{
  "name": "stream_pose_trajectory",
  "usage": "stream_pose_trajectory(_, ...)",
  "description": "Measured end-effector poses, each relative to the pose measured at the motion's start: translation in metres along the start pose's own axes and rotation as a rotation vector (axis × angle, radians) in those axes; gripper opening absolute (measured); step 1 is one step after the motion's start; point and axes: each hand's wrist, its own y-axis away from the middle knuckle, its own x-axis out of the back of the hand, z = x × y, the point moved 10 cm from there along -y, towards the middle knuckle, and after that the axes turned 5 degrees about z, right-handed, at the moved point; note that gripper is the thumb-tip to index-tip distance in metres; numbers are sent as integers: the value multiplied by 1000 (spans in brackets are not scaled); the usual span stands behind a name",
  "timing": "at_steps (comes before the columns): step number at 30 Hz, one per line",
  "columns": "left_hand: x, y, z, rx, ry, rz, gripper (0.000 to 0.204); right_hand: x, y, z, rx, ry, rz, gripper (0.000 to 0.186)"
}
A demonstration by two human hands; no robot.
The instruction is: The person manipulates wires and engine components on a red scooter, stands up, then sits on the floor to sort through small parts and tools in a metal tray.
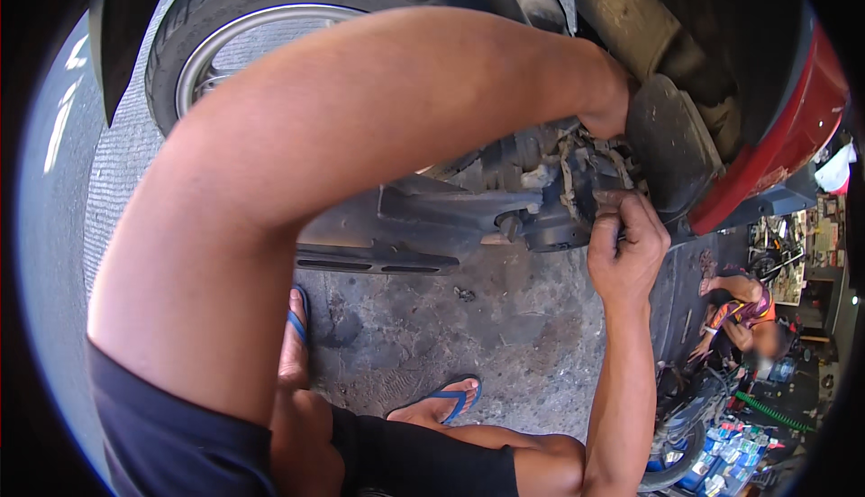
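My left arm reaches across the scooter and in beside its engine. Only the back of my left hand shows; its fingers are hidden behind a dark flap-like panel. My right hand is closed at the edge of the grimy engine, fingers curled and thumb pressed in. What it pinches, if anything, cannot be made out. Dirty hoses or cables run over the engine between the two hands. A long dark cover extends from the engine toward the rear wheel.
Red bodywork curves along the right. Below the engine lies stained concrete, with my sandalled feet on it. At the right, another person crouches near a second motorcycle, a green coiled hose and cluttered shelves.
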Motion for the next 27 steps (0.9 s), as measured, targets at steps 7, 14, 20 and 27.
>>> stream_pose_trajectory(7, 9, 10, 0, 27, -88, 105, 36, 0, 8, 5, 62, -138, 175, 14)
stream_pose_trajectory(14, 7, 10, 5, 44, -171, 74, 41, 3, 8, 4, 34, -172, 169, 14)
stream_pose_trajectory(20, 0, 12, 6, 20, -260, 43, 41, 4, 8, 7, 15, -183, 159, 15)
stream_pose_trajectory(27, -6, 14, 1, -10, -347, -12, 42, 4, 8, 6, -15, -197, 141, 15)
